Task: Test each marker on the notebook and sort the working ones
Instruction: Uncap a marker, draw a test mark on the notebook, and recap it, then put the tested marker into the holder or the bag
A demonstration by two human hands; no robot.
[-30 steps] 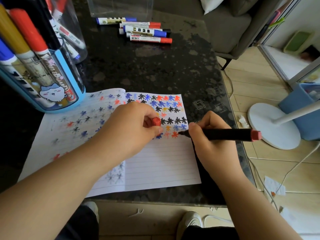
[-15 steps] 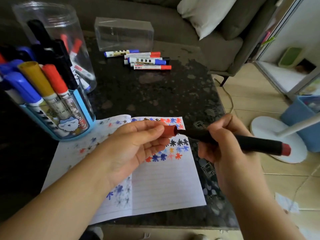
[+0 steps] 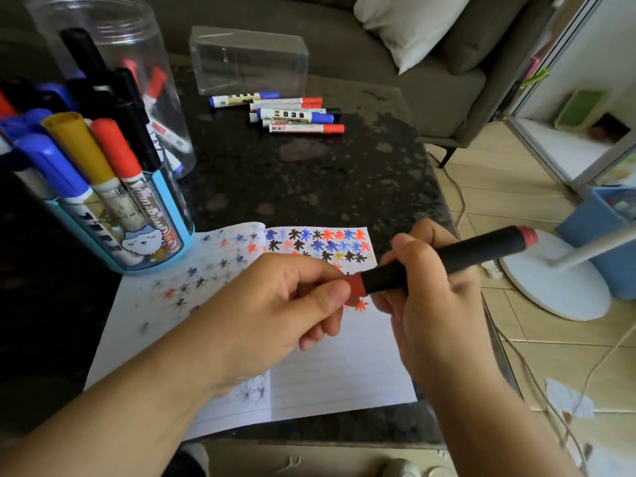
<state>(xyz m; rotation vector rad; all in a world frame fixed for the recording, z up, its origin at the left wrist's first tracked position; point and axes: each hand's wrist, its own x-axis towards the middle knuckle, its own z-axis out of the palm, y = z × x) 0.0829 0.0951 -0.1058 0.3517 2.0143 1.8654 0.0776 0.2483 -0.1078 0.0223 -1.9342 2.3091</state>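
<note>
My right hand (image 3: 430, 304) grips a black marker (image 3: 447, 259) with a red end, held above the open notebook (image 3: 327, 366). My left hand (image 3: 275, 311) pinches the red cap (image 3: 356, 284), which sits on the marker's tip. The notebook's right page carries rows of black, blue, red and yellow star marks (image 3: 320, 246). A blue holder (image 3: 137, 235) at the left stands full of markers. Behind it a clear jar (image 3: 113, 80) holds more. Several markers (image 3: 289, 115) lie loose at the table's far side.
An empty clear plastic box (image 3: 247, 60) stands behind the loose markers on the dark stone table (image 3: 309, 177). A grey sofa with a cushion (image 3: 406, 25) is beyond. A white fan base (image 3: 557, 284), cables and a blue bin (image 3: 605, 235) are on the floor at right.
The marker lifted off the page after drawing a red star. My left hand brought the red cap to the tip and it now sits on the marker. The camera tilted up.
</note>
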